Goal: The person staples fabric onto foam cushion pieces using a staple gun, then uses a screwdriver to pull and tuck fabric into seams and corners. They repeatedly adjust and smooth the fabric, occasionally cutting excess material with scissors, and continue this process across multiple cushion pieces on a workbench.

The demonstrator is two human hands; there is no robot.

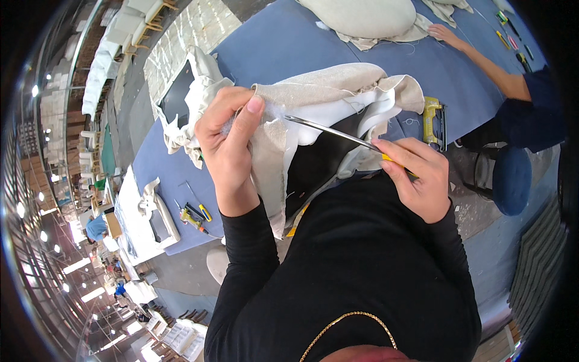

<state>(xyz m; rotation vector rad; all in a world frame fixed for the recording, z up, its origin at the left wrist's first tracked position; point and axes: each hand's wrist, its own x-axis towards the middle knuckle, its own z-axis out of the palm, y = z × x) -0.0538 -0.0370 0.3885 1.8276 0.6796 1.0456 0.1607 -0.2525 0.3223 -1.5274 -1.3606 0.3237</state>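
Note:
My left hand (232,133) is closed on the corner of a beige fabric cover (319,78), with a tuft of grey-white fluffy stuffing (274,113) at its thumb and fingers. In my right hand (416,175) is a tool with a long, thin metal shaft (329,130) and a yellow handle; its exact kind is unclear. The shaft points left and its tip touches or nearly touches the stuffing. The cover is wrapped round a padded piece with white lining (310,134) and a black underside (322,160), lying before me on the blue table.
A yellow staple gun (431,123) stands right of the piece. Beyond it, a co-worker's hand (445,35) rests by a large beige cushion (362,17). Left lie another partly covered piece (181,90), a small frame (158,220) and hand tools (194,216). A blue stool (511,181) stands right.

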